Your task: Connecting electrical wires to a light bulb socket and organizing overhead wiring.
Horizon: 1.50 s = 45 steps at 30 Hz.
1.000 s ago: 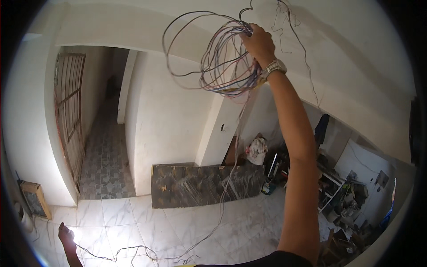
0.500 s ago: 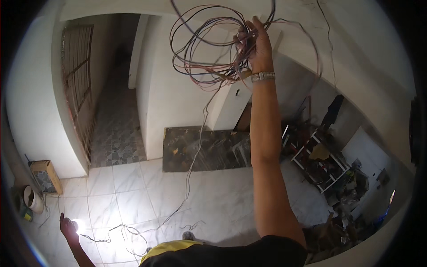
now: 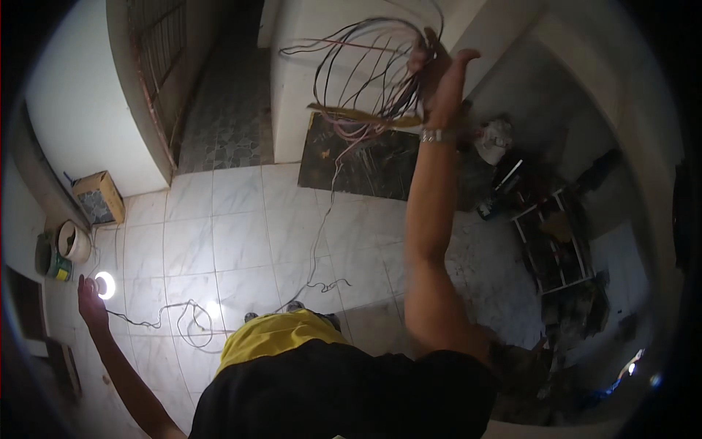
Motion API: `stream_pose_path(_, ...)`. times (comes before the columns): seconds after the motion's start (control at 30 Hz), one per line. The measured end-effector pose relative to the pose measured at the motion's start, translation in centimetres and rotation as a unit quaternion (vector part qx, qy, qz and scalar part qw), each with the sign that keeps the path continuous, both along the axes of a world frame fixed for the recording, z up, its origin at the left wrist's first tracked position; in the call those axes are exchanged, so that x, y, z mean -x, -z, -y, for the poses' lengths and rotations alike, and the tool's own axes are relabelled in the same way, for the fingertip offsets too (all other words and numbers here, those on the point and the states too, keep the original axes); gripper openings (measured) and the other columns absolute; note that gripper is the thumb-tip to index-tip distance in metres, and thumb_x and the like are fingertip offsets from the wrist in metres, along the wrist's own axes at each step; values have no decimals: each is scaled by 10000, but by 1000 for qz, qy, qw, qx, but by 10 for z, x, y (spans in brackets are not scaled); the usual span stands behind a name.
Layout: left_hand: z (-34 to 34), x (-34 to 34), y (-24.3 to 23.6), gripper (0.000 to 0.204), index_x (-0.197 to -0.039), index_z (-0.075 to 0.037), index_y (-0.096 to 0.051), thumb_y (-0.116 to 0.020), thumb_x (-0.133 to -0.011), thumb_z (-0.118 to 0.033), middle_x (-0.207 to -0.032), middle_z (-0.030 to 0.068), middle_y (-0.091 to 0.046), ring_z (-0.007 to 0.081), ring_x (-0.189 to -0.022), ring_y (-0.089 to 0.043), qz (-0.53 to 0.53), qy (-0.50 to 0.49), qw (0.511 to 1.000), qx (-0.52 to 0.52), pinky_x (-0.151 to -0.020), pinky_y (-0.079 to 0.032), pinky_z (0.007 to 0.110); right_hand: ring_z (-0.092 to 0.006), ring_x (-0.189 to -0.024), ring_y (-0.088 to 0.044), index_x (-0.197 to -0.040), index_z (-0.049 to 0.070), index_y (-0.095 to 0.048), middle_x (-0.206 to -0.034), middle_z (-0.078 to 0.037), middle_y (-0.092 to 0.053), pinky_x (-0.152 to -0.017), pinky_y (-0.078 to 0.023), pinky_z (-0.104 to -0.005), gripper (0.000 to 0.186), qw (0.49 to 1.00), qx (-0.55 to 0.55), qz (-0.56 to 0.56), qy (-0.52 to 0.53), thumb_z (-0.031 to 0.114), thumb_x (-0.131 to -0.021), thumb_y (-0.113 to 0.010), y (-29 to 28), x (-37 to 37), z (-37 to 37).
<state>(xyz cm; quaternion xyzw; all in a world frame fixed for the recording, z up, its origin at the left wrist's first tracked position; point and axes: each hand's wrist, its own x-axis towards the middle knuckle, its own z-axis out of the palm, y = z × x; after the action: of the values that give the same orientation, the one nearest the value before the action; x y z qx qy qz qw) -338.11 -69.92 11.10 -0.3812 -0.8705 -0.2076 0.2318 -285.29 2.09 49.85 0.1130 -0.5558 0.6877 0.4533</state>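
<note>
Raised at the top, my right hand (image 3: 441,84) is closed around a loose coil of electrical wires (image 3: 401,104), its thumb sticking out to the side. The coil has dark, reddish and pinkish strands, blurred in places, with a yellowish strip (image 3: 344,112) across its lower part. From it a thin wire (image 3: 319,245) hangs down to the floor. At the lower left my left hand (image 3: 93,307) grips a lit round lamp (image 3: 107,285), whose fingers are partly lost in shade. A dark cord (image 3: 150,323) trails from the lamp into loops on the tiles.
A dark flat panel (image 3: 358,164) lies by the wall. On the right stand a white-framed rack (image 3: 545,285) and dim clutter. At the left are a cardboard box (image 3: 110,201) and a white bucket (image 3: 73,241). A barred metal gate (image 3: 157,66) borders a passage.
The view has tipped downward, showing more floor and my body. The wire coil has shifted and changed shape in my right hand, whose thumb now points outward. The lamp stays lit in my left hand.
</note>
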Motion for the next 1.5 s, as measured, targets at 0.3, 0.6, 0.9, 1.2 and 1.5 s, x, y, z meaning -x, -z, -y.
stream_pose_path(0.3, -2, -37, -66, 452, -1464, 31, -439, -485, -1019, -33, -1188, 174, -670, 190, -743, -650, -251, 39, 955, 156, -716, -533, 280, -79, -583, -480, -1021, 107, -610, -758, 18, -543, -481, -394, -235, 161, 957, 212, 168, 106, 182, -927, -717, 207, 24, -16)
stream_pose_path(0.6, 42, -48, -94, 536, -1502, 21, -372, -481, -981, 85, -1182, 50, -612, 23, -626, -339, 220, -56, 973, -48, -529, -312, 176, -152, -681, -588, -1462, -33, -319, -800, -40, -609, -591, -532, -330, 881, 899, 284, 221, 251, 129, -789, -864, 355, 34, 12)
stream_pose_path(0.9, 141, 12, -85, 495, -1505, -20, -373, -432, -1014, 9, -862, 37, -434, 79, -578, -282, 584, -60, 581, -563, -471, -247, 222, -159, -684, -596, -1051, 49, -525, -818, -32, -575, -588, -526, -332, 340, 946, 167, 186, 205, 62, -845, -795, 339, 62, 57)
stream_pose_path(1.2, 235, 28, -34, 521, -1491, -2, -388, -518, -1007, -146, -889, 46, -463, 68, -624, -326, 558, 20, 615, -558, -519, -282, 184, -148, -679, -552, -1118, 45, -553, -814, -30, -573, -615, -510, -313, 297, 907, 127, 266, 301, -2, -871, -712, 317, 73, 67)
stream_pose_path(1.5, 292, 19, -13, 500, -1476, -44, -464, -553, -1002, -175, -1315, 236, -613, 107, -595, -448, 484, -161, 673, -536, -506, -382, 245, -131, -616, -504, -1075, 62, -552, -782, -22, -557, -657, -574, -358, 282, 793, 278, 444, 312, -72, -841, -636, 387, 74, 58)
